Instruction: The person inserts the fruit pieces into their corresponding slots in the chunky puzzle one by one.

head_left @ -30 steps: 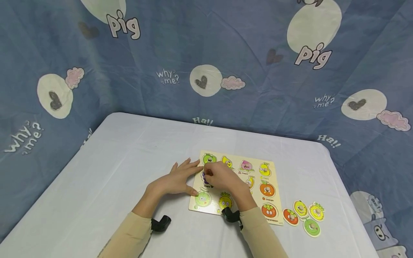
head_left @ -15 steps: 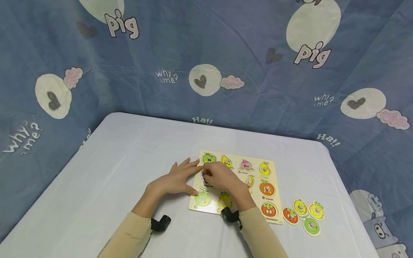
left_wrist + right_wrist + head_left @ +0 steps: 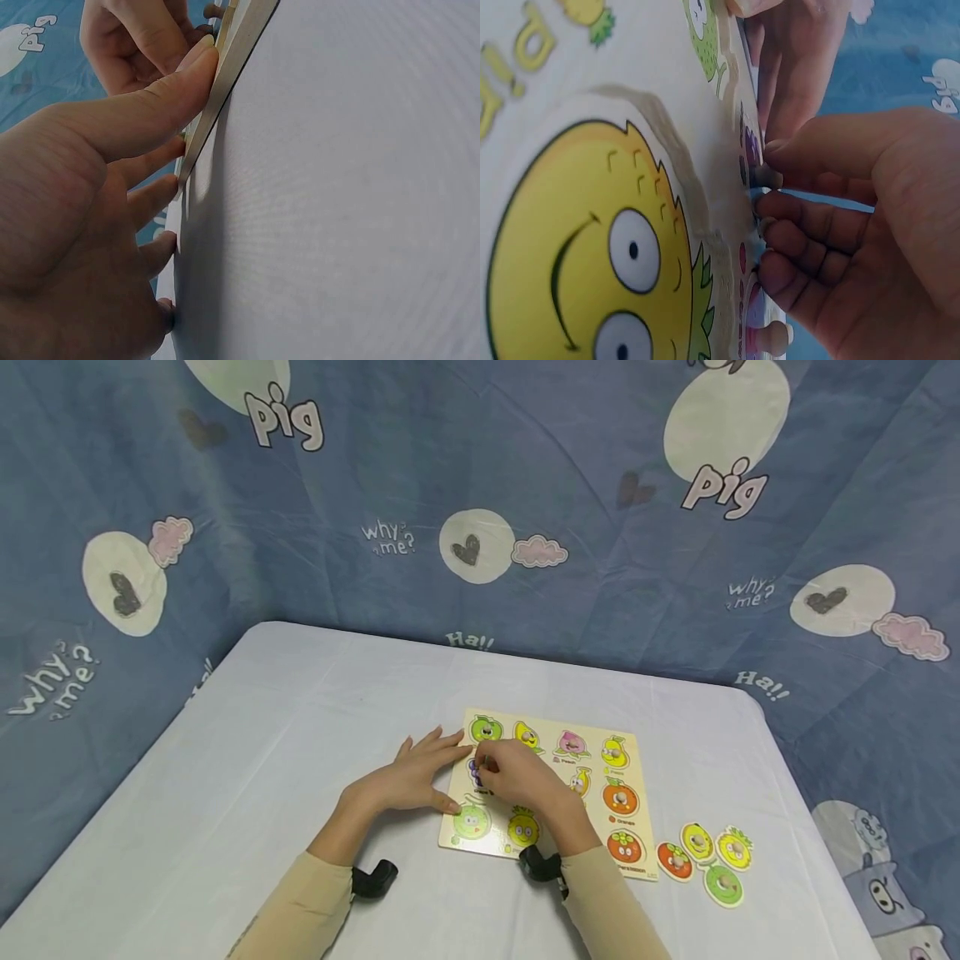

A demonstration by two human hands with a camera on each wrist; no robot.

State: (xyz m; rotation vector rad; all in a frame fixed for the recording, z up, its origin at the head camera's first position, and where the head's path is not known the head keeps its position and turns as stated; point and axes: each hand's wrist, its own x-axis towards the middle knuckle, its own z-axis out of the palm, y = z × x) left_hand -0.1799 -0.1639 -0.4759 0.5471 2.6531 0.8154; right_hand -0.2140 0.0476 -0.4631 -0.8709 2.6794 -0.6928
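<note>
A wooden fruit puzzle board lies on the white table. My right hand is over its left side, with thumb and index finger at the knob of the purple grape puzzle piece. The piece lies at its place in the board, partly hidden by my fingers. My left hand is spread at the board's left edge, its thumb resting on the rim near the pale green melon picture. The other left fingers are stretched out and hold nothing.
Right of the board lie several loose knobbed pieces: a red persimmon, a yellow lemon-like one, a pineapple and a green melon. Apple, peach, pear and orange pieces sit in the board.
My right hand and wrist have shifted very slightly to the right, still at the grape piece. The left hand, the board and the loose pieces stay in place.
</note>
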